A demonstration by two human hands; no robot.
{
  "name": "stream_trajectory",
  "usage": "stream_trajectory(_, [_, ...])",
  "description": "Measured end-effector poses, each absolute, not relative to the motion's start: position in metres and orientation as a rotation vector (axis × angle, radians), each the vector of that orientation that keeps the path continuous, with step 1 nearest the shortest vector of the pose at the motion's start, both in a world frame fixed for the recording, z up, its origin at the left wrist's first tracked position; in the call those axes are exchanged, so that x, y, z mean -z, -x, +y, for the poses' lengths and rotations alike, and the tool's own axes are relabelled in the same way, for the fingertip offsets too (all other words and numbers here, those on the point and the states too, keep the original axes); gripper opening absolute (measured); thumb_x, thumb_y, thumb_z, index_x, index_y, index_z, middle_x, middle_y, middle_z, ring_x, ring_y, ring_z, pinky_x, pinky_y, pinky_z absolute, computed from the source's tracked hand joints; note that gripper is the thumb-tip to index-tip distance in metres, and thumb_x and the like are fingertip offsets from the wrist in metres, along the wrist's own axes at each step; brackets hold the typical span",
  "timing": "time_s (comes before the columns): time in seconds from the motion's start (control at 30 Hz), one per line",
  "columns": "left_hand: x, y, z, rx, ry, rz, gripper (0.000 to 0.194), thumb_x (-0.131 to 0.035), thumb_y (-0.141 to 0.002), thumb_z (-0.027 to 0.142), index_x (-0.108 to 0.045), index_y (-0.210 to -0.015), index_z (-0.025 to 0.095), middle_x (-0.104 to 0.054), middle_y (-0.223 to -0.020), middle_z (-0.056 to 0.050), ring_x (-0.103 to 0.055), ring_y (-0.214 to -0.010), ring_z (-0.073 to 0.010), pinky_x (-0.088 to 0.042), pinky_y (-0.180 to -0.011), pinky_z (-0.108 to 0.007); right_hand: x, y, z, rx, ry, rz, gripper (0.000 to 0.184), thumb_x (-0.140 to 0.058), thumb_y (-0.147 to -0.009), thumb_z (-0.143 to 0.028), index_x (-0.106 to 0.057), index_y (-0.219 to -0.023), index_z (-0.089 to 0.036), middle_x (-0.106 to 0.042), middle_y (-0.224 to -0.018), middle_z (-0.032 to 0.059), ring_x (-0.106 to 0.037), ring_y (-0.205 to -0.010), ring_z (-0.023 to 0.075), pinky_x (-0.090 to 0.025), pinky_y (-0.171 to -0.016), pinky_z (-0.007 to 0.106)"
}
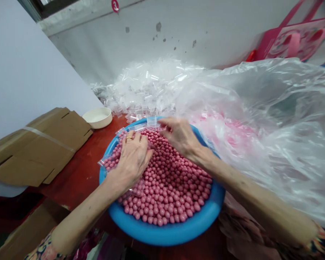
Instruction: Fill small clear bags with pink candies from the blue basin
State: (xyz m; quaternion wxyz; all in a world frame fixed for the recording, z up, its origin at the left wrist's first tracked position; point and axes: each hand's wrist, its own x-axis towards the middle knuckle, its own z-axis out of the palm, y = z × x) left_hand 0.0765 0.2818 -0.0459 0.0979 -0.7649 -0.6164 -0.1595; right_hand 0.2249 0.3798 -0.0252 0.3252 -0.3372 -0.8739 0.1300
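In the head view, the left hand (132,159), a gold ring on one finger, lies spread and curved over glossy pink round beads (168,184) heaped in a blue plastic basin (165,234) on a red tabletop (78,169). The right hand (181,135) has its fingertips at a small clear plastic bag (151,121) by the basin's far rim; I cannot tell whether they pinch it. The beads look hard, light and slippery, apt to roll, so better scooped than gripped singly; the limp, thin bag looks easiest to take by its edge. A heap of similar bags (148,86) lies beyond the basin

Glossy pink beads (168,180) fill a blue basin (165,234), small clear bags (151,121) on its rim.
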Motion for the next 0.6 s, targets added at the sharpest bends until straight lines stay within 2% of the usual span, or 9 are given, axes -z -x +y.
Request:
stream_trajectory(0.07, [0.046,-0.079,0.283,0.369,2.196,-1.805,0.018,-0.05,-0.085,0.028,-0.055,-0.098,0.016,-0.054,-0.11,-0.015,-0.042,-0.118,-0.0361,-0.036,-0.098,-0.056,0.016,-0.232,0.395,-0.153,1.07,-2.174,0.025,-0.05,-0.076,-0.006,-0.065,-0.095,-0.012,-0.06,-0.092,0.011,-0.053,-0.073,0.0199,-0.039,-0.07,0.032])
stream_trajectory(0.13, [0.043,-0.083,0.281,0.231,2.123,-1.836,0.026,-0.051,-0.086,0.031,-0.056,-0.1,0.01,-0.052,-0.114,-0.021,-0.037,-0.124,-0.0395,-0.033,-0.101,-0.058,0.016,-0.235,0.411,-0.074,1.188,-2.16,0.029,-0.055,-0.074,-0.008,-0.063,-0.101,-0.01,-0.059,-0.1,0.0146,-0.053,-0.078,0.0223,-0.039,-0.071,0.033])
stream_trajectory(0.2, [0.038,-0.088,0.279,0.13,2.112,-1.888,0.034,-0.051,-0.086,0.035,-0.056,-0.101,0.004,-0.05,-0.117,-0.026,-0.033,-0.126,-0.0418,-0.031,-0.103,-0.058,0.025,-0.233,0.424,-0.112,1.194,-2.226,0.03,-0.058,-0.072,-0.008,-0.063,-0.102,-0.009,-0.061,-0.094,0.0127,-0.054,-0.08,0.0223,-0.04,-0.072,0.031])
stream_trajectory(0.27, [0.032,-0.09,0.277,0.102,2.161,-1.957,0.038,-0.053,-0.086,0.039,-0.056,-0.099,0.003,-0.051,-0.117,-0.026,-0.033,-0.126,-0.0418,-0.03,-0.104,-0.058,0.036,-0.23,0.43,-0.157,1.151,-2.274,0.023,-0.059,-0.073,-0.009,-0.064,-0.095,-0.011,-0.062,-0.082,0.0074,-0.054,-0.077,0.0197,-0.039,-0.072,0.029])
stream_trajectory(0.37, [0.023,-0.083,0.277,0.248,2.227,-2.012,0.039,-0.054,-0.084,0.045,-0.057,-0.094,0.007,-0.053,-0.113,-0.022,-0.036,-0.123,-0.0388,-0.033,-0.101,-0.055,0.047,-0.231,0.431,-0.176,1.121,-2.288,0.009,-0.056,-0.079,-0.013,-0.063,-0.083,-0.013,-0.06,-0.072,0.0033,-0.052,-0.068,0.0162,-0.037,-0.066,0.026])
stream_trajectory(0.43, [0.016,-0.073,0.281,0.423,2.249,-1.982,0.035,-0.05,-0.086,0.045,-0.057,-0.09,0.011,-0.056,-0.105,-0.017,-0.045,-0.112,-0.034,-0.04,-0.094,-0.05,0.045,-0.239,0.427,-0.16,1.106,-2.284,0.011,-0.052,-0.083,-0.017,-0.062,-0.079,-0.014,-0.058,-0.069,0.0027,-0.051,-0.066,0.0155,-0.036,-0.063,0.026])
stream_trajectory(0.53, [0.007,-0.056,0.3,0.595,2.274,-1.896,0.023,-0.045,-0.089,0.032,-0.059,-0.09,0.014,-0.059,-0.094,-0.012,-0.052,-0.093,-0.0278,-0.043,-0.087,-0.045,0.036,-0.26,0.414,-0.115,1.064,-2.3,0.014,-0.049,-0.086,-0.022,-0.06,-0.08,-0.015,-0.059,-0.073,0.0046,-0.051,-0.07,0.0169,-0.036,-0.065,0.027])
stream_trajectory(0.6, [0.004,-0.047,0.322,0.646,2.286,-1.851,0.019,-0.045,-0.086,0.018,-0.061,-0.095,0.014,-0.061,-0.093,-0.012,-0.053,-0.091,-0.0273,-0.041,-0.089,-0.044,0.029,-0.273,0.399,-0.045,1.002,-2.379,0.013,-0.048,-0.085,-0.018,-0.06,-0.086,-0.014,-0.061,-0.083,0.0084,-0.052,-0.078,0.0197,-0.038,-0.07,0.029])
